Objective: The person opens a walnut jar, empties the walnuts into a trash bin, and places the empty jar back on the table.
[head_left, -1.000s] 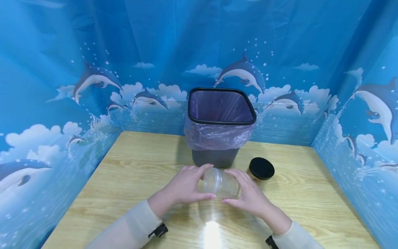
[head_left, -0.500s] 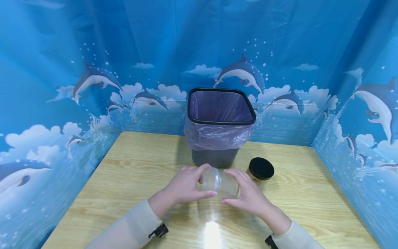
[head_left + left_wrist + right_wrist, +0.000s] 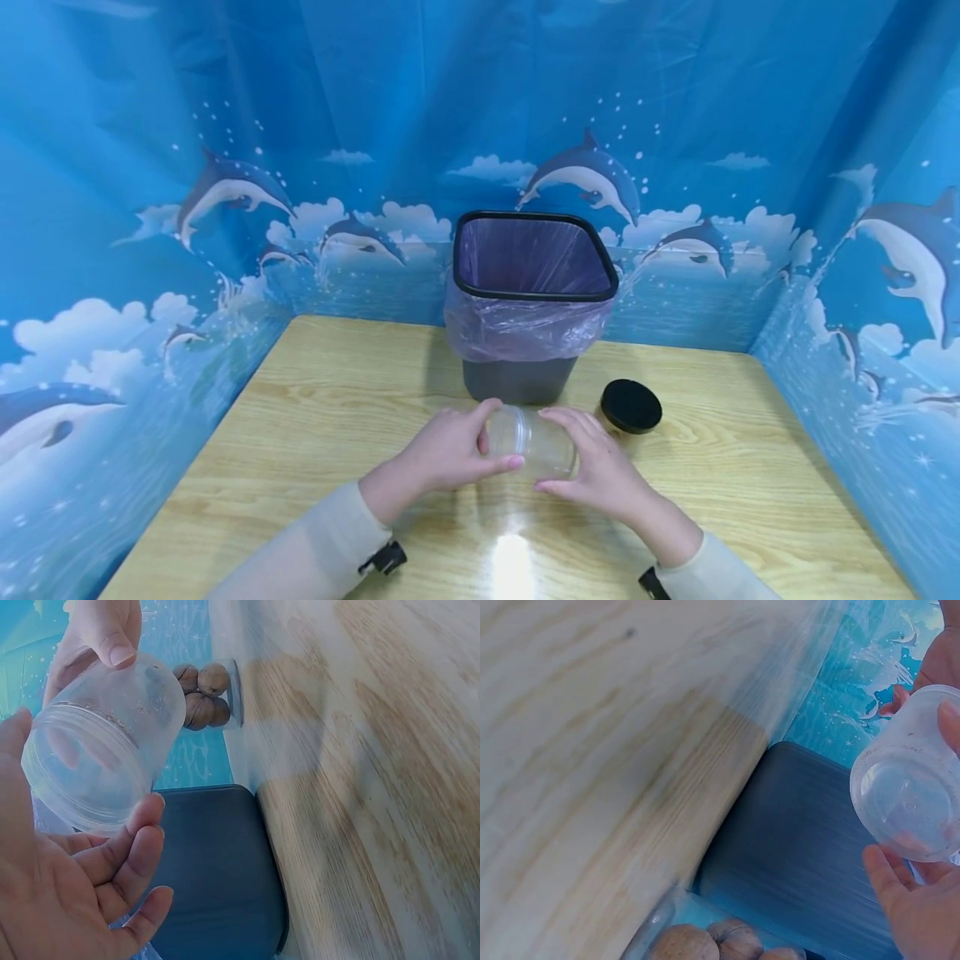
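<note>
A clear plastic jar (image 3: 547, 450) lies sideways between the two hands, over the table before the bin. It has no lid on, and its threaded mouth (image 3: 86, 769) faces the left palm. My left hand (image 3: 446, 450) holds the mouth end between thumb and fingers. At the base end, my right hand (image 3: 603, 467) grips the jar from the right side. Small dark specks show on the wall of the held jar (image 3: 154, 694). Beyond it stands a second jar with a black lid (image 3: 632, 407), holding several walnuts (image 3: 202, 697).
A dark grey bin (image 3: 517, 382) with a black rim and a purple liner bag (image 3: 525, 329) stands at the back middle of the wooden table (image 3: 337, 392). Blue dolphin-print curtains (image 3: 375, 125) enclose the back and both sides.
My left fingers and thumb have shifted slightly at the jar's mouth end. The jar has turned or moved very little; the right hand keeps its grip.
</note>
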Demonstrator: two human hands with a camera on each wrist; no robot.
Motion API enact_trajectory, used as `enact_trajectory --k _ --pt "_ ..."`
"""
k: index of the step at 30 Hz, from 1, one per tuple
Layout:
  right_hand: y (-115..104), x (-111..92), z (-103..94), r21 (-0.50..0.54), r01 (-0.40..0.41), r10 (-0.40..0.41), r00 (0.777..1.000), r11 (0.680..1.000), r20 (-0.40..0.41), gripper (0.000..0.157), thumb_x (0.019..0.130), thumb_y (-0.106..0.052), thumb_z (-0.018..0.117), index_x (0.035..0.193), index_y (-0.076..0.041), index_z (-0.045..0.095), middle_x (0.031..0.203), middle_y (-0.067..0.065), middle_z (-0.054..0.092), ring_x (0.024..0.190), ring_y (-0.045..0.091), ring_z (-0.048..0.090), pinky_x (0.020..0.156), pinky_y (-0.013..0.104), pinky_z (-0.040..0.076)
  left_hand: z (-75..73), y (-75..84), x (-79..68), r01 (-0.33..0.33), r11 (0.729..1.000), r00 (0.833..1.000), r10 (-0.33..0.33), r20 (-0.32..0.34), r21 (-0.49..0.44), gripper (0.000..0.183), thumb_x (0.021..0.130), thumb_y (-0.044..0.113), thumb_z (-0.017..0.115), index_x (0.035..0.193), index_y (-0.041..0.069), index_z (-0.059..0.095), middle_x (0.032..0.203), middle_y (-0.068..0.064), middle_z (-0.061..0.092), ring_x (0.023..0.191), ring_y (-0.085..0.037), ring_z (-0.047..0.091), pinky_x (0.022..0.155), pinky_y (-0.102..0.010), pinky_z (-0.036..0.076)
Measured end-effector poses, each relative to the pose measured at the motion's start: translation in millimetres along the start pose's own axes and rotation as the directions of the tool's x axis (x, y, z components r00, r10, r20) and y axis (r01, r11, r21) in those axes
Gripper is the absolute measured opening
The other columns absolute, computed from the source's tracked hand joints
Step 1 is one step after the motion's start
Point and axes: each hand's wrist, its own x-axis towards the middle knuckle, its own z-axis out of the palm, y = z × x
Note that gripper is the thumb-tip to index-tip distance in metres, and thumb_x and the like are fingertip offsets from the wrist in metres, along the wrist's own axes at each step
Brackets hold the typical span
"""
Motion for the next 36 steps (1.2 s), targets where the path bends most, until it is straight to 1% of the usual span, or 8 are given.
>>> enact_trajectory --k 7,9,11,19,23,26,28,36 --pt "0 2 -1.8 -0.004 0.054 -0.054 0.998 0.999 0.012 0.087 0.063 -0.054 0.077 0.135 -0.022 0.041 0.134 -0.003 0.045 0.121 0.017 0.041 0.097 0.044 0.038 -1.1 2.9 -1.1 0.055 0.993 0.997 -0.048 0.064 -0.101 0.093 0.072 0.082 0.036 0.132 0.012 0.045 0.064 0.017 0.053 0.055 -0.002 0.051 0.059 -0.024 0.044" --pt "-1 3 -2.1 -0.007 0.058 -0.058 0.998 0.998 0.019 0.086 0.063 -0.055 0.076 0.135 -0.022 0.042 0.134 -0.004 0.044 0.122 0.017 0.040 0.098 0.043 0.037 -1.1 2.4 -1.7 0.060 0.991 0.996 -0.051 0.074 -0.123 0.093 0.072 0.082 0.037 0.131 0.011 0.045 0.065 0.017 0.054 0.056 -0.002 0.051 0.059 -0.024 0.045" --pt "-2 3 -3.0 -0.003 0.053 -0.053 0.998 0.999 0.029 0.086 0.063 -0.055 0.076 0.135 -0.022 0.042 0.134 -0.004 0.044 0.122 0.018 0.040 0.098 0.044 0.037 -1.5 1.6 -2.1 0.050 0.992 0.997 -0.042 0.070 -0.116 0.093 0.071 0.083 0.038 0.131 0.012 0.044 0.066 0.017 0.053 0.058 -0.002 0.052 0.061 -0.025 0.045" --pt "-3 2 -5.5 0.013 0.017 -0.018 0.999 1.000 0.046 0.086 0.064 -0.058 0.075 0.135 -0.023 0.042 0.134 -0.004 0.044 0.121 0.019 0.041 0.095 0.047 0.040 -4.6 -1.5 -1.4 -0.027 0.997 0.998 0.031 0.052 -0.076 0.093 0.064 0.084 0.045 0.135 0.024 0.037 0.083 0.012 0.056 0.069 -0.005 0.052 0.064 -0.026 0.045" --pt "-3 2 -6.1 0.019 0.001 -0.002 0.998 1.000 0.057 0.086 0.064 -0.058 0.074 0.134 -0.023 0.041 0.133 -0.004 0.044 0.120 0.019 0.041 0.093 0.048 0.041 -4.9 -4.0 -0.8 -0.096 0.994 0.995 0.097 0.017 -0.058 0.092 0.063 0.082 0.050 0.137 0.029 0.035 0.094 0.013 0.057 0.084 -0.008 0.054 0.078 -0.031 0.045" --pt "-3 3 -6.9 0.022 -0.008 0.007 0.998 1.000 0.062 0.085 0.064 -0.058 0.074 0.134 -0.023 0.041 0.133 -0.004 0.045 0.120 0.019 0.042 0.093 0.049 0.041 -6.0 -5.1 -0.6 -0.139 0.989 0.990 0.139 -0.005 -0.041 0.093 0.063 0.080 0.054 0.139 0.031 0.032 0.102 0.013 0.057 0.095 -0.010 0.054 0.090 -0.038 0.040" --pt "-4 3 -7.5 0.020 -0.013 0.012 0.998 1.000 0.065 0.085 0.064 -0.059 0.074 0.134 -0.022 0.042 0.133 -0.003 0.045 0.120 0.020 0.042 0.093 0.049 0.041 -6.3 -5.9 -0.4 -0.159 0.987 0.987 0.159 -0.015 -0.025 0.093 0.063 0.079 0.055 0.140 0.033 0.031 0.107 0.013 0.057 0.099 -0.010 0.052 0.095 -0.040 0.037" --pt "-4 2 -7.8 0.029 -0.031 0.029 0.997 0.999 0.072 0.086 0.064 -0.059 0.074 0.135 -0.023 0.040 0.133 -0.003 0.045 0.120 0.020 0.042 0.093 0.050 0.040 -6.4 -8.4 -0.1 -0.220 0.975 0.975 0.221 -0.032 0.014 0.094 0.064 0.069 0.066 0.142 0.038 0.025 0.126 0.011 0.051 0.108 -0.012 0.048 0.095 -0.040 0.036"
